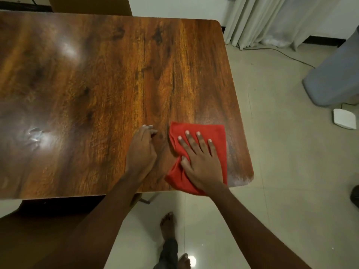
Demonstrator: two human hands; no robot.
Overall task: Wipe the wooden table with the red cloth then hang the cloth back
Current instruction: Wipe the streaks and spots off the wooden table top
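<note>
The wooden table (101,78) fills the upper left of the head view, glossy with light glare. A red cloth (215,133) lies flat near the table's front right corner. My right hand (200,162) presses on the cloth with fingers spread, palm down. Part of the cloth hangs past the front edge under my wrist. My left hand (141,152) rests on the bare wood just left of the cloth, fingers loosely curled and holding nothing. A dull smear shows on the wood at the right edge beside the cloth.
A chair back (89,5) stands behind the table's far edge. Pale curtains (272,18) hang at the back right, with a cable (287,55) on the tiled floor. A grey bin-like object (334,74) and a white box (344,118) sit right. My bare feet (168,226) are below.
</note>
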